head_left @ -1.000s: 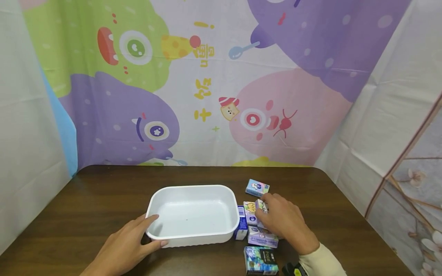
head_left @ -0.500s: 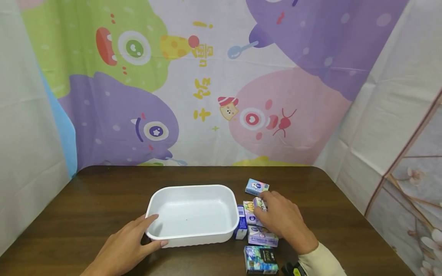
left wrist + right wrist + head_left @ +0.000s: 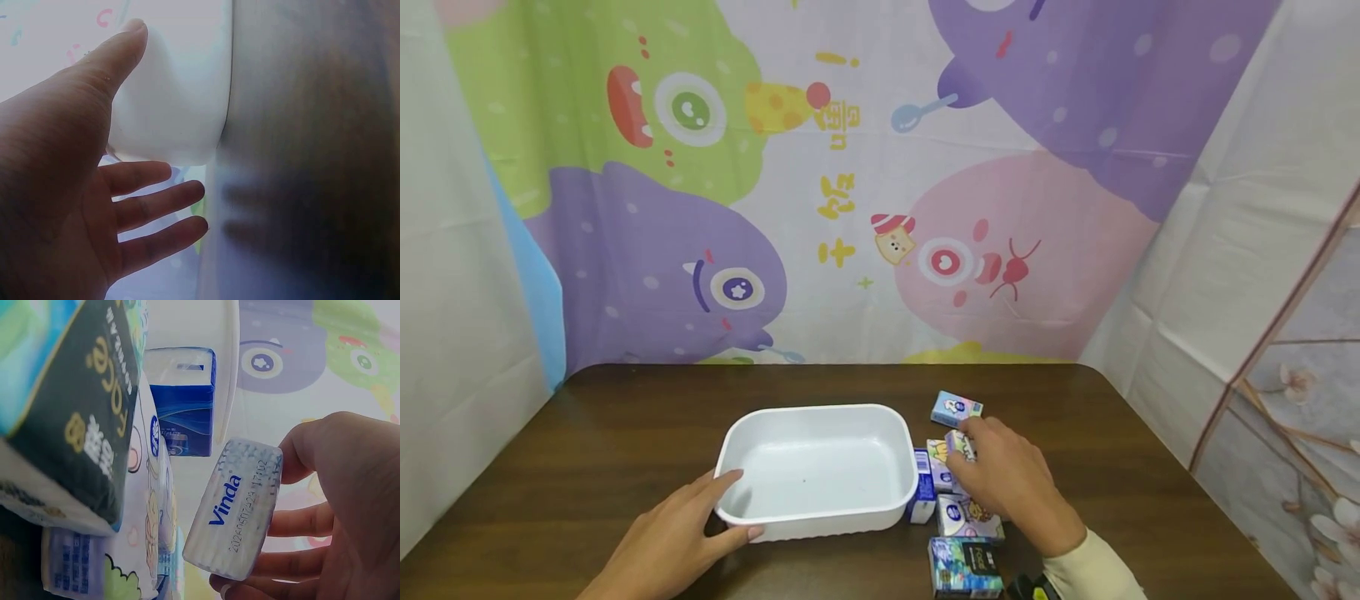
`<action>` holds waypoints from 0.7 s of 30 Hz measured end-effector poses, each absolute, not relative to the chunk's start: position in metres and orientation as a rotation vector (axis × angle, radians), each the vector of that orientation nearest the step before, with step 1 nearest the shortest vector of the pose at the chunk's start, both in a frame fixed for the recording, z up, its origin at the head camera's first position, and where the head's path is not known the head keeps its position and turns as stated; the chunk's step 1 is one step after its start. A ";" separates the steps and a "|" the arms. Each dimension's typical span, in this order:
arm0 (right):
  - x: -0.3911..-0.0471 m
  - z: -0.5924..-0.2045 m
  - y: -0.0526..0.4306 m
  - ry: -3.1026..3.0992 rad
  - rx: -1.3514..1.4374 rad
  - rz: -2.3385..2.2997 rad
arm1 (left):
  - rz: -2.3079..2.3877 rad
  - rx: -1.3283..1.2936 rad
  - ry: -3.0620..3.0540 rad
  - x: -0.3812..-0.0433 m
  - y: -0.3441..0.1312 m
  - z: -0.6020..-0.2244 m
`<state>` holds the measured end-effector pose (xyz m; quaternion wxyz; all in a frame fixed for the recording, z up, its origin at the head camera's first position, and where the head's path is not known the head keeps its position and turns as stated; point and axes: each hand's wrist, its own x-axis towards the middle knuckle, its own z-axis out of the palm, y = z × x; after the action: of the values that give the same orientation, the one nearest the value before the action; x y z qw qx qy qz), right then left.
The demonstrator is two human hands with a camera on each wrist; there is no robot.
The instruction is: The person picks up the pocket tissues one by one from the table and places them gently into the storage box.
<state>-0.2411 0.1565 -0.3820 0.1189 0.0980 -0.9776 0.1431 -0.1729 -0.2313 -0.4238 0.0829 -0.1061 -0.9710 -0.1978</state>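
Note:
A white plastic tray [image 3: 816, 475] stands on the table. My left hand [image 3: 666, 533] pinches its near left corner, index finger over the rim and thumb on the outer wall. In the left wrist view, the other fingers [image 3: 162, 203] are spread beyond the tray wall. To the tray's right, my right hand [image 3: 1011, 475] holds a small tissue pack [image 3: 234, 509] marked "Vinda" between thumb and fingers, tilted. Close by lie a yellow-and-purple tissue pack [image 3: 937, 454], a blue pack [image 3: 921, 487] against the tray, and a white-and-purple pack [image 3: 966, 518].
A light blue tissue pack [image 3: 955, 407] lies farther back. A blue-green pack with a black label [image 3: 951, 567] sits nearest the front. A cartoon-print curtain [image 3: 850, 208] hangs behind the dark wooden table [image 3: 647, 417].
The held tissue pack has shifted slightly left and up with my right hand. The white-and-purple pack below it has tipped, so its printed face shows. My left hand stays on the tray corner.

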 end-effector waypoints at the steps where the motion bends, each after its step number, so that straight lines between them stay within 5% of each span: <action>1: -0.241 -0.382 0.156 -2.852 0.290 0.418 | -0.591 -0.314 -2.904 -0.173 -0.231 -0.424; 21: -0.241 -0.384 0.152 -2.766 0.316 0.450 | -0.605 -0.298 -2.936 -0.175 -0.232 -0.424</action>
<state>-0.2412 0.1522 -0.3836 0.1602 0.1105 -0.9682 0.1574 -0.1752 -0.2315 -0.4238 0.0642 -0.0987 -0.9726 -0.2005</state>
